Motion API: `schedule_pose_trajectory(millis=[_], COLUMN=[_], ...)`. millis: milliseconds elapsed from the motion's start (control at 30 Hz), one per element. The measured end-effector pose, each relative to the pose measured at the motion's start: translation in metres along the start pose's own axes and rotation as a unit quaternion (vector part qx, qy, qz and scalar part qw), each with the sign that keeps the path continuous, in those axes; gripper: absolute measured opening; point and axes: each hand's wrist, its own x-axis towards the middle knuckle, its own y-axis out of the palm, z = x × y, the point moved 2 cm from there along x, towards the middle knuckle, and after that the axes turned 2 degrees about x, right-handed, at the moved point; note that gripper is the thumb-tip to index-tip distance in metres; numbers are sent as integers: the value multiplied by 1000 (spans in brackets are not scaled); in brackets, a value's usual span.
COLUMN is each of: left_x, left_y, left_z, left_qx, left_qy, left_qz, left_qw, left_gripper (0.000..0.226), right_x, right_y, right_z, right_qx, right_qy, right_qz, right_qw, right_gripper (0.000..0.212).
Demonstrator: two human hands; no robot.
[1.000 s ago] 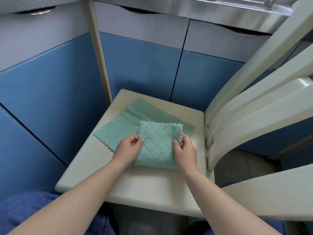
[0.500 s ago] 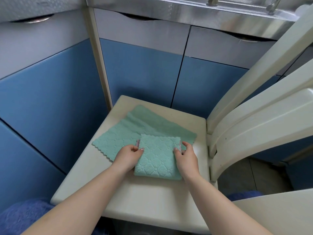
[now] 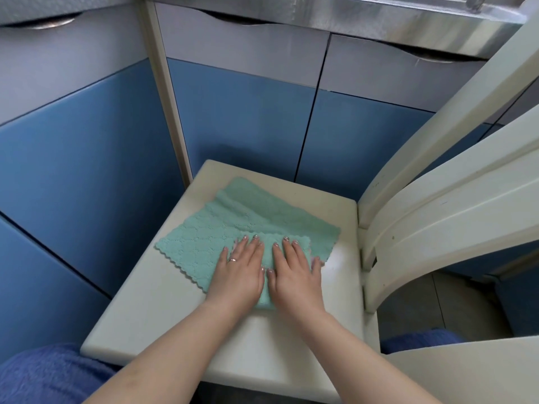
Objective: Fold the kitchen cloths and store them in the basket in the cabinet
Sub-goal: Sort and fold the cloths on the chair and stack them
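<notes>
Left hand (image 3: 237, 274) and right hand (image 3: 294, 275), fingers straight, press the folded mint-green quilted cloth (image 3: 267, 298) at lower centre; even pressure should set crisp creases, holding nothing.

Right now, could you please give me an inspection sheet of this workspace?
Surface: cream chair seat, bare toward its near edge.
Job's things: folded green cloth under both hands; unfolded green cloths lie spread beneath and behind it. Basket not seen.
Clutter: nothing seen.
Hands: left hand and right hand press flat on the folded cloth.
Cables: nothing seen.
Surroundings: closed blue cabinet doors, chair back on the right.
</notes>
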Motion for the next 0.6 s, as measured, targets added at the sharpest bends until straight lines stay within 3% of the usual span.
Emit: schedule_pose_trajectory(millis=[100,233,300,367,500,600], left_x=[-2,-3,-4,-3,-18,-24], left_y=[4,0,-3,-9,-30,-32], left_z=[5,3,2,6,22,30], left_qx=[14,11,6,-73,-315,-406], left_qy=[-15,-13,0,-2,-100,-163], left_qz=[-2,-1,-13,-21,-83,-25], left_qw=[1000,1000,1000,997,940,899], left_gripper=[66,60,61,54,48,54], right_x=[-4,-9,-6,-7,-20,-27], right_y=[-2,-1,-9,-19,-34,-32], right_z=[-8,-12,-12,-14,-26,-32], right_qx=[-9,18,38,114,356,446], right_qy=[33,22,28,72,162,212], right_qz=[-6,45,50,38,-11,6], right_qw=[999,999,998,990,920,869], right_gripper=[65,80,66,55,48,47])
